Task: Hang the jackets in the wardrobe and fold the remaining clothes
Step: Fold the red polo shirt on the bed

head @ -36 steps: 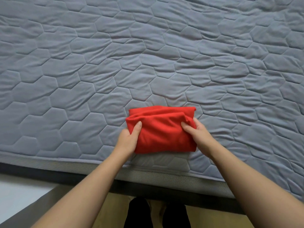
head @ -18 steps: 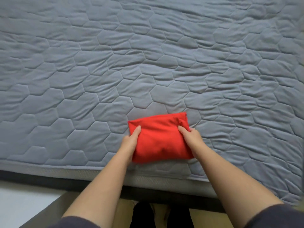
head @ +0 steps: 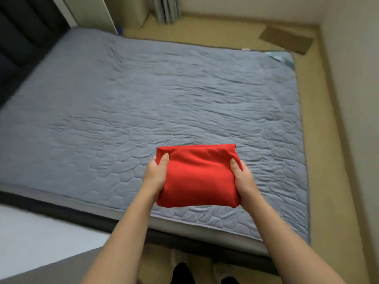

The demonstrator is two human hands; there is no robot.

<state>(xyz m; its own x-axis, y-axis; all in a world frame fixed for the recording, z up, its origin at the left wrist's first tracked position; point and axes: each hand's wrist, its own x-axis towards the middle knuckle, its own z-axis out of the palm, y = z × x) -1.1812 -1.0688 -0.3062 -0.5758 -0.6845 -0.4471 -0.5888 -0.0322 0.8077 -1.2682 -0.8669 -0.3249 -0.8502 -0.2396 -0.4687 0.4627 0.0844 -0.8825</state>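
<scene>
A folded red garment is held up above the near edge of the grey quilted bed. My left hand grips its left side, thumb on top and fingers underneath. My right hand grips its right side the same way. The garment forms a compact rectangle and looks lifted off the mattress. No jackets or other clothes show in this view.
A dark headboard runs along the bed's left end. Tan floor surrounds the bed, with a brown flat board at the far right by the wall. A curtain hangs at the back. A pale surface lies at the lower left.
Both hands have lifted the folded red garment off the mattress. The view has pulled back and up, so the whole bed and the floor beyond now show.
</scene>
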